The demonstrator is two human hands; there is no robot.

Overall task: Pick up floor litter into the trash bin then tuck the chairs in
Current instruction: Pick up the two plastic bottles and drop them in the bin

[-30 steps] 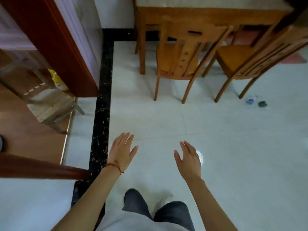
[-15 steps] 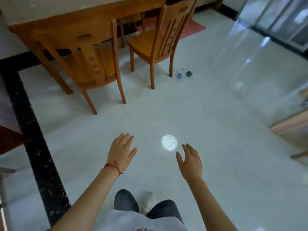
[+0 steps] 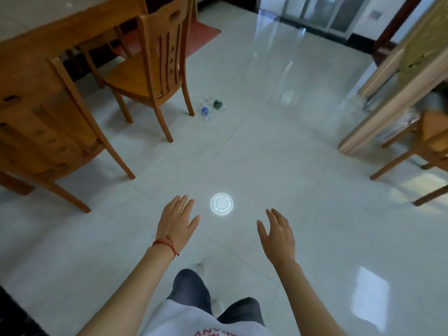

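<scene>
Both hands are empty, fingers spread and relaxed: the left hand (image 3: 176, 220) and right hand (image 3: 278, 235) are held out above the pale tiled floor (image 3: 303, 166). The litter, a crushed clear bottle with a blue label (image 3: 205, 111) and a dark scrap (image 3: 217, 104), lies well ahead, just beside the rear leg of the far chair (image 3: 155, 59). No trash bin is in view. Both chairs, including the near chair (image 3: 48, 132), stand pulled out from the worktop (image 3: 55, 25). Judgement: approach, crouch clear of the chair leg, and take one item per hand; the thin bottle may skid on glossy tile.
</scene>
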